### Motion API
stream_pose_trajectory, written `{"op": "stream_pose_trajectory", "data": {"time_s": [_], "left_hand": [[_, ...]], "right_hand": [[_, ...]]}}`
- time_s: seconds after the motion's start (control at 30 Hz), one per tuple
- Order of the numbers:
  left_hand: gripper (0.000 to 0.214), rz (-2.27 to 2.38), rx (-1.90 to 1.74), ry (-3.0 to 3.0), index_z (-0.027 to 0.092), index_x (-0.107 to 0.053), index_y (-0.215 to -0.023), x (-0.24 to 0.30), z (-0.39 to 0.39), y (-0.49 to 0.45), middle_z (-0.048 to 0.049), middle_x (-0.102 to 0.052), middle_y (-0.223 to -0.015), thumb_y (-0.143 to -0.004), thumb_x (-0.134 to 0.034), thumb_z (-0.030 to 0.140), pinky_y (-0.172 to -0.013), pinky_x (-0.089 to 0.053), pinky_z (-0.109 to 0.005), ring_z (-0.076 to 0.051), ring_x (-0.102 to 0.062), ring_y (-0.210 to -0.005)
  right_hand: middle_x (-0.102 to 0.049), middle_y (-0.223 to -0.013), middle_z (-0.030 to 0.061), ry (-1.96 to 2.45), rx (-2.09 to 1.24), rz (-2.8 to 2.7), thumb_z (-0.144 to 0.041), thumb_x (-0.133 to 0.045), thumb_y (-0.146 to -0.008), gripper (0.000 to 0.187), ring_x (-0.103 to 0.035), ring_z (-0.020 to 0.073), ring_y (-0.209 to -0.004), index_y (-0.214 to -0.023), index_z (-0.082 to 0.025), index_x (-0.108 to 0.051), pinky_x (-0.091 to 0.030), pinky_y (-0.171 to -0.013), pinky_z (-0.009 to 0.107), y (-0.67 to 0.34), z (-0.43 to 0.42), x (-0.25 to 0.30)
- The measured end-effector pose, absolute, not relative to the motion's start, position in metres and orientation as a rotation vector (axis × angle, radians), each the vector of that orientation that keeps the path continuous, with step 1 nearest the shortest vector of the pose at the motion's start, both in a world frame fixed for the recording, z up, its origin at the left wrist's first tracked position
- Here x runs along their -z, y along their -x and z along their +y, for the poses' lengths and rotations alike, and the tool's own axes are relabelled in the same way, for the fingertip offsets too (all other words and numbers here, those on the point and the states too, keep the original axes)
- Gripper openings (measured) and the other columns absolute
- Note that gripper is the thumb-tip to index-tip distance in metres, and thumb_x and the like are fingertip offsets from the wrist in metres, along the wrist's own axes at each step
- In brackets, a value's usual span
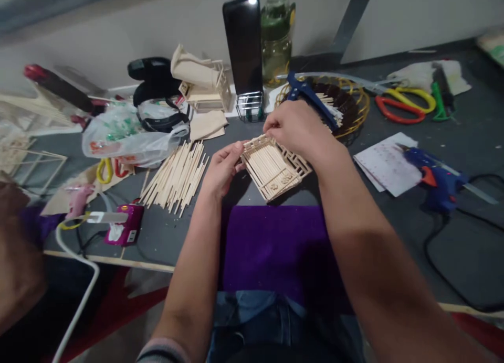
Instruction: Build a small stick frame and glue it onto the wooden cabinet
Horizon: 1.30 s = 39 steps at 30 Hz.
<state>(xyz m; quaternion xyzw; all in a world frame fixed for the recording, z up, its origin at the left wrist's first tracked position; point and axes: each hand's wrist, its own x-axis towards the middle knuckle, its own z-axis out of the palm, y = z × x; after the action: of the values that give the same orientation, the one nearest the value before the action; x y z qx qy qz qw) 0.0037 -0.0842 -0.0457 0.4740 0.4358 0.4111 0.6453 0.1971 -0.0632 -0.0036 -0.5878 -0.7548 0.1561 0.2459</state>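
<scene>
A small frame model built of thin wooden sticks (270,163), with a slatted floor and lattice sides, is tilted slightly above the grey table. My left hand (224,166) grips its left corner, thumb on top and fingers curled behind. The fingers of my right hand (295,127) are pinched together at the model's far rail. What they hold, if anything, is hidden. Left of the model lies a spread of loose wooden sticks (177,177). Just behind my right hand, a blue glue gun (315,98) rests across a woven basket (354,111) with short sticks in it.
A phone (243,45) stands in a wire holder, beside a green bottle (277,43). Scissors (405,103), folded paper (389,161) and another blue glue gun (437,174) lie right. Left are a plastic bag (134,137), a magenta power adapter (125,225) and another person's arm (19,258).
</scene>
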Motion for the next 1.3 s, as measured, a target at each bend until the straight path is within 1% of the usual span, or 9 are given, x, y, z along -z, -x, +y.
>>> {"op": "stream_pose_trajectory", "data": {"time_s": [0.1, 0.2, 0.37, 0.5, 0.63, 0.77, 0.97, 1.13, 1.3], "left_hand": [[0.034, 0.999, -0.930, -1.058, 0.021, -0.074, -0.088, 0.050, -0.085, -0.004, -0.0051, -0.074, -0.094, -0.074, -0.072, 0.052, -0.073, -0.051, -0.027, -0.018, -0.066, -0.090], [0.034, 0.991, -0.922, -1.041, 0.021, -0.074, -0.088, 0.051, -0.087, -0.003, -0.0060, -0.074, -0.095, -0.075, -0.070, 0.052, -0.073, -0.051, -0.027, -0.019, -0.066, -0.092], [0.034, 0.955, -0.923, -1.031, 0.020, -0.075, -0.090, 0.050, -0.089, -0.001, -0.0071, -0.074, -0.099, -0.073, -0.072, 0.049, -0.078, -0.051, -0.029, -0.020, -0.065, -0.096], [0.032, 0.965, -0.926, -1.026, 0.020, -0.075, -0.089, 0.051, -0.089, -0.001, -0.0070, -0.074, -0.099, -0.073, -0.071, 0.048, -0.080, -0.051, -0.030, -0.020, -0.065, -0.098], [0.031, 0.975, -0.927, -1.013, 0.020, -0.075, -0.088, 0.051, -0.089, -0.001, -0.0061, -0.074, -0.095, -0.073, -0.071, 0.048, -0.079, -0.051, -0.030, -0.019, -0.066, -0.093], [0.030, 0.970, -0.935, -1.015, 0.020, -0.075, -0.086, 0.052, -0.089, -0.001, -0.0057, -0.074, -0.092, -0.075, -0.070, 0.048, -0.077, -0.051, -0.030, -0.018, -0.066, -0.089], [0.030, 0.972, -0.938, -1.033, 0.021, -0.075, -0.088, 0.053, -0.089, -0.002, -0.0061, -0.074, -0.093, -0.076, -0.068, 0.048, -0.079, -0.051, -0.031, -0.019, -0.067, -0.092], [0.029, 0.970, -0.945, -1.045, 0.022, -0.075, -0.089, 0.054, -0.089, -0.002, -0.0060, -0.075, -0.095, -0.078, -0.067, 0.047, -0.079, -0.051, -0.031, -0.018, -0.067, -0.093], [0.031, 0.984, -0.946, -1.035, 0.021, -0.074, -0.089, 0.054, -0.089, -0.002, -0.0058, -0.075, -0.094, -0.075, -0.069, 0.048, -0.078, -0.051, -0.030, -0.018, -0.067, -0.093]], "right_hand": [[-0.069, -0.079, 0.0071, 1.588, -0.429, -1.986, -0.016, -0.061, -0.079, 0.015, -0.063, 0.0236, -0.085, -0.082, -0.017, -0.076, -0.047, -0.082, 0.037, -0.198, -0.071, 0.004], [-0.069, -0.082, 0.0056, 1.553, -0.437, -1.882, -0.020, -0.060, -0.081, 0.017, -0.063, 0.0225, -0.084, -0.089, -0.018, -0.075, -0.047, -0.081, 0.038, -0.201, -0.081, 0.005], [-0.067, -0.073, 0.0032, 1.532, -0.570, -1.788, -0.025, -0.058, -0.084, 0.018, -0.063, 0.0201, -0.074, -0.083, -0.017, -0.074, -0.047, -0.077, 0.038, -0.205, -0.091, 0.012], [-0.068, -0.071, 0.0022, 1.472, -0.630, -1.711, -0.029, -0.059, -0.083, 0.020, -0.062, 0.0180, -0.068, -0.083, -0.016, -0.074, -0.049, -0.073, 0.036, -0.203, -0.091, 0.018], [-0.069, -0.073, 0.0025, 1.402, -0.694, -1.639, -0.032, -0.060, -0.082, 0.021, -0.062, 0.0179, -0.071, -0.082, -0.016, -0.074, -0.049, -0.070, 0.034, -0.203, -0.091, 0.022], [-0.068, -0.073, 0.0024, 1.365, -0.759, -1.598, -0.029, -0.060, -0.083, 0.018, -0.062, 0.0175, -0.070, -0.083, -0.016, -0.073, -0.049, -0.067, 0.033, -0.203, -0.091, 0.024], [-0.067, -0.074, 0.0026, 1.352, -0.769, -1.606, -0.025, -0.060, -0.082, 0.015, -0.062, 0.0184, -0.072, -0.086, -0.017, -0.072, -0.049, -0.067, 0.034, -0.202, -0.091, 0.025], [-0.067, -0.073, 0.0021, 1.353, -0.786, -1.604, -0.026, -0.060, -0.082, 0.014, -0.062, 0.0181, -0.072, -0.085, -0.018, -0.071, -0.050, -0.066, 0.034, -0.201, -0.092, 0.024], [-0.067, -0.074, 0.0028, 1.371, -0.807, -1.598, -0.026, -0.060, -0.082, 0.014, -0.062, 0.0185, -0.072, -0.085, -0.017, -0.071, -0.049, -0.065, 0.034, -0.200, -0.092, 0.023]]}}
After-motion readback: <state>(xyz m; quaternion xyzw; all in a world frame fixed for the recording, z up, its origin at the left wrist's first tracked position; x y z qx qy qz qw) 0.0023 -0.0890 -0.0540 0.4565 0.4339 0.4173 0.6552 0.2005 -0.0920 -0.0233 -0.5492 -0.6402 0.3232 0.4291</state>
